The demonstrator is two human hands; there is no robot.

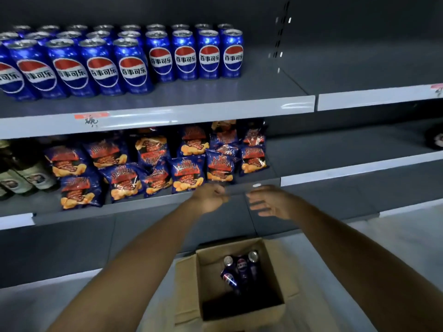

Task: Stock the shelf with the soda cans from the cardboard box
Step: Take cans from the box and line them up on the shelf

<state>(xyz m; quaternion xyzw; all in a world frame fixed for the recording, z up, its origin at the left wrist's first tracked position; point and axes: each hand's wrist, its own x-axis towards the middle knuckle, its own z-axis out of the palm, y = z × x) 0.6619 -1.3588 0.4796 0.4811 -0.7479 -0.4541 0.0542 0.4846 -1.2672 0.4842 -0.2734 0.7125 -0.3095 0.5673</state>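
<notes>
Above the open brown cardboard box (242, 305) with a few blue soda cans (239, 269), left hand (211, 200) curled, holding nothing; right hand (271, 202) spread, empty too.

Three cans (241, 269) in one box (275, 279), two hands (212, 200)

The blue cola cans (134, 68) are running off the left edge, their back rows showing only lids. Motion blur is smearing the left hand (211, 200), hiding its fingers. Shadow is swallowing the cardboard box (275, 267) floor, leaving the count of cans (239, 269) inside unclear.
</notes>
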